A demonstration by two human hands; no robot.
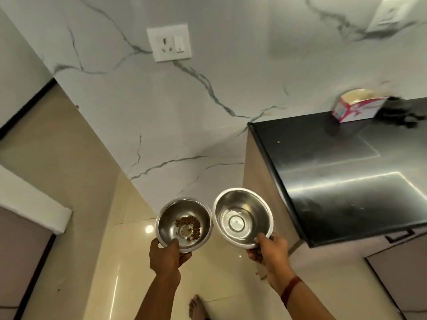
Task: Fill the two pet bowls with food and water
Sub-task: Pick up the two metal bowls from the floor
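Two steel pet bowls are held side by side above the floor. My left hand (166,255) grips the near rim of the left bowl (168,218), which has brown kibble (190,224) on its bottom. My right hand (269,249) grips the near rim of the right bowl (242,217), whose inside looks shiny and reflective; I cannot tell whether it holds water. The two rims nearly touch.
A black countertop (335,181) stands to the right, with a pink and white carton (357,107) and a dark blurred object (401,110) at its far end. A marble wall with a socket (169,42) is ahead. Glossy beige floor tiles (129,262) and my bare foot (196,306) are below.
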